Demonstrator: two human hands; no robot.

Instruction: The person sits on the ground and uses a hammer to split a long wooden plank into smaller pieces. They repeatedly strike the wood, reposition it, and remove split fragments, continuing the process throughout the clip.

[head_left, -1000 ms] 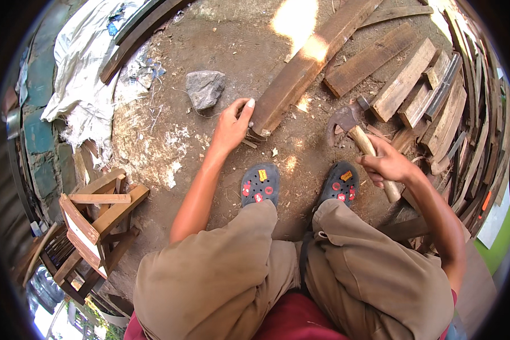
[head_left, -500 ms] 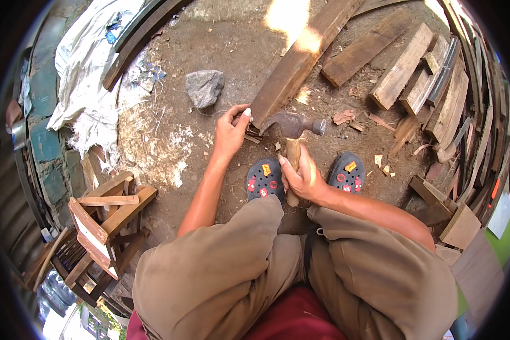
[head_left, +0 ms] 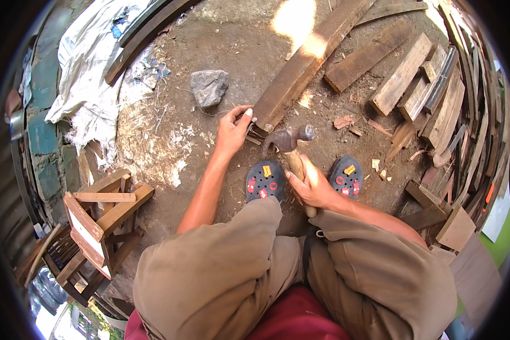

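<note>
One hammer fills the right hand's grip; the left hand, its grip unclear, perhaps steadies the beam end.

A: Lighting?
B: Daylight, bright; one blown-out sun patch on the bare brown earth floor, another across the long dark-brown wooden beam; left rim dim, lower-left rim glaring.
A: Picture quality?
B: Centre clear; edges fisheye-bent, black at both sides.
</note>
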